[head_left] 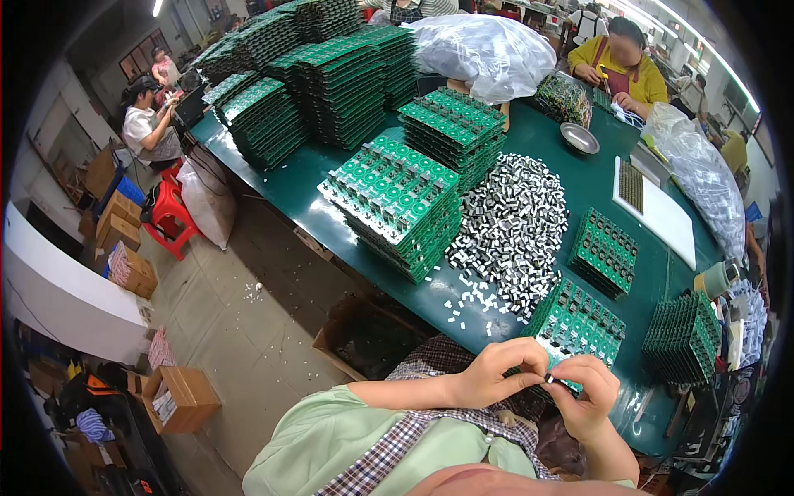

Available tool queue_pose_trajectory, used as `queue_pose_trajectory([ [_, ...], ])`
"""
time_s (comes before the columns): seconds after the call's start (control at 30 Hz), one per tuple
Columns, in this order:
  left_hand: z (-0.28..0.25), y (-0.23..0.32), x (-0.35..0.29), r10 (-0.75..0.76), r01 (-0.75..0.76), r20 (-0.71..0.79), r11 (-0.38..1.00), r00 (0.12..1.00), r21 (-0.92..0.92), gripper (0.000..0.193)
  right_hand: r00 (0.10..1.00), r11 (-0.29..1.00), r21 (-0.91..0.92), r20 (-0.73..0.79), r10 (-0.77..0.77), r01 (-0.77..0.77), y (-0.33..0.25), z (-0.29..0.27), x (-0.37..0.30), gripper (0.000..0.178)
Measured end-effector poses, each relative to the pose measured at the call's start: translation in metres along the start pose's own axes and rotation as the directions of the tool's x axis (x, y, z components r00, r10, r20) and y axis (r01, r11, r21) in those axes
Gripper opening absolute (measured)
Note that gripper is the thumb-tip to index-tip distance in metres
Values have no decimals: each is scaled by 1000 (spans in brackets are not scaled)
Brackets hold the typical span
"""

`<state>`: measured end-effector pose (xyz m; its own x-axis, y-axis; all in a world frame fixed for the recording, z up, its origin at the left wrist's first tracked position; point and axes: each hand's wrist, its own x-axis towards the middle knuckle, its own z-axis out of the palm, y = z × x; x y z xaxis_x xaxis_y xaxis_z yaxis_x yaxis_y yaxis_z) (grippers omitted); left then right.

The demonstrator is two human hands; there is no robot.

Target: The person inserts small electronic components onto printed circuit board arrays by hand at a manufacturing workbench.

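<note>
Fingers (529,364) pinched tight: thumb and forefinger tips of both hands meet on one tiny black-and-white part (549,379), held right at the near edge of a green board (576,326). The left hand (496,372) curls over from the side and grips the part; the right hand (585,398) comes up from below, fingertips closed on the same piece, probably to steady it so it lines up with the board. Both hands work just above the lap, close to the body, where small work is easiest to see.

Move out a little: that board tops a short stack at the table (331,223) rim, within easy reach. Just beyond lies a loose heap of the same small parts (513,227), spread wide, with strays trailing toward the edge, seemingly so one can be picked without digging. To the right sit two more short stacks (605,252) (685,337). Left of the heap stands a taller stack (397,202), likely parked out of the working lane.

Farther back, big piles of boards (331,74), a clear bag (484,45), a metal dish (579,138) and a white tray (657,211). At the far end a person in yellow (616,70) works at the same table.
</note>
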<state>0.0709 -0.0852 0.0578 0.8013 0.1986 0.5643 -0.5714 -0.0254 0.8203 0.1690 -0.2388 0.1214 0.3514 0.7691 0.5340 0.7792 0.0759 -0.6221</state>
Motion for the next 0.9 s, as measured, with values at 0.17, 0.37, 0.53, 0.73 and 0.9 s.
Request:
queue_pose_trajectory([
  [0.17, -2, 3, 2, 67, -51, -73, 979, 995, 197, 19, 1000, 997, -72, 6, -13, 13, -2, 1, 2, 25],
  [0.37, -7, -2, 4, 163, -111, -124, 931, 979, 347, 19, 999, 993, -115, -29, -39, 35, 0, 10, 9, 26],
  [0.53, -5, -1, 1, 188, -119, -142, 912, 972, 392, 19, 999, 992, -122, -23, -47, 44, 0, 9, 6, 26],
  [0.73, -3, 0, 0, 133, -89, -123, 946, 984, 311, 16, 999, 993, -117, -35, -13, 9, 0, 9, 2, 25],
  [0.9, -23, -2, 7, 258, -143, -95, 765, 961, 629, 13, 972, 973, -69, -96, 214, -221, 12, -4, 9, 18],
])
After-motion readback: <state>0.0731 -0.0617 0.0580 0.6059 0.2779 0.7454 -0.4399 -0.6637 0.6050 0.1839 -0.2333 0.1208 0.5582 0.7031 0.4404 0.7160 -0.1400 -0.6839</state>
